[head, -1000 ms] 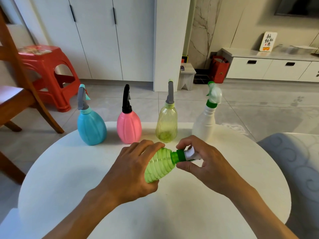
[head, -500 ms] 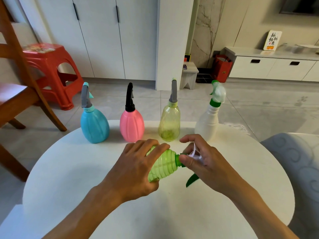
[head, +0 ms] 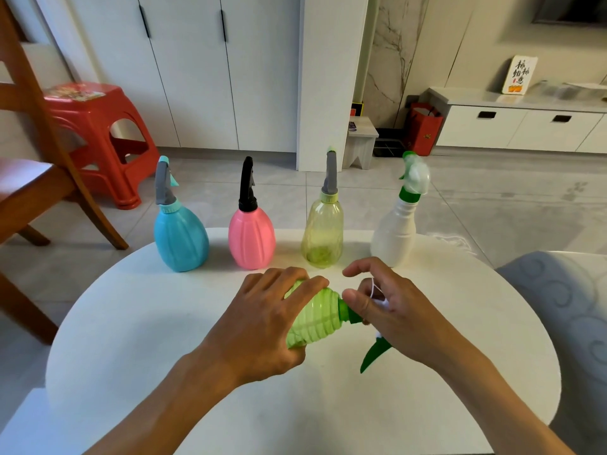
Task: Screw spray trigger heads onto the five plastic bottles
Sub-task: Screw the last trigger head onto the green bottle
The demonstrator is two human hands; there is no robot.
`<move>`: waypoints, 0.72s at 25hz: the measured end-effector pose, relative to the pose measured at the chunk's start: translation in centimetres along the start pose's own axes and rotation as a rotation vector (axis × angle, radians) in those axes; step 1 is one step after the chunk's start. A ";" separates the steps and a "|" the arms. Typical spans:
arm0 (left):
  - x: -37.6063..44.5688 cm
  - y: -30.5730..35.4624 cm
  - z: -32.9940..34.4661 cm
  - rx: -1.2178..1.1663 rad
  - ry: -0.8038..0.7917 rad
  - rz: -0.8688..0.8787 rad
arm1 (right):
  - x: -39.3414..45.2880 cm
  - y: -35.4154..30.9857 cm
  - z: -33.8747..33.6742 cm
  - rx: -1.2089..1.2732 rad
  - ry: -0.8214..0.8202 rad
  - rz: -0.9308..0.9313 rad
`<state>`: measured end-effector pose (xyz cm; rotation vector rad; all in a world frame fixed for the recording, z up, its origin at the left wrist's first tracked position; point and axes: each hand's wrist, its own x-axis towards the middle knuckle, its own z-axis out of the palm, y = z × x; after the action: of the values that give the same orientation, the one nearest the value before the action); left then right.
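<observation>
A ribbed green bottle [head: 317, 318] lies tilted above the round white table [head: 164, 323], neck pointing right. My left hand [head: 262, 323] grips its body. My right hand [head: 391, 310] holds the white and green spray trigger head [head: 349, 315] at the bottle's neck; thumb and fingers pinch the green collar, and the green lever [head: 374, 353] sticks out below the palm. Behind stand a blue bottle [head: 180, 239], a pink bottle [head: 251, 239], a yellow clear bottle [head: 322, 238] and a white bottle [head: 395, 234], each upright with a trigger head on top.
A wooden chair [head: 36, 178] and a red plastic stool [head: 98, 133] stand on the floor at the left. A grey patterned cushion [head: 565, 310] sits right of the table. White cabinets and a pillar are behind.
My right hand has turned on the trigger head: the green lever has swung down below the palm and the index finger has lifted. The left hand keeps its grip on the bottle.
</observation>
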<state>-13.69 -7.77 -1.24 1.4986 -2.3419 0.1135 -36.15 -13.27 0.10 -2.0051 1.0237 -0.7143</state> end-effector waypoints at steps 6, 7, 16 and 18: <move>0.1 0.0 0.1 0.001 -0.019 0.000 | 0.0 0.1 0.1 0.015 -0.006 0.036; 0.1 0.0 0.1 0.000 -0.020 0.001 | 0.0 0.1 0.0 0.020 -0.003 0.038; 0.1 0.0 0.3 -0.002 -0.022 0.002 | 0.0 0.3 0.1 0.007 -0.018 0.062; 0.2 0.0 0.4 0.003 -0.025 -0.002 | 0.0 0.3 0.0 0.013 -0.017 0.065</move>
<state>-13.82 -8.04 -1.58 1.5118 -2.3603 0.0981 -36.28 -13.41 -0.14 -1.9541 1.0669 -0.6670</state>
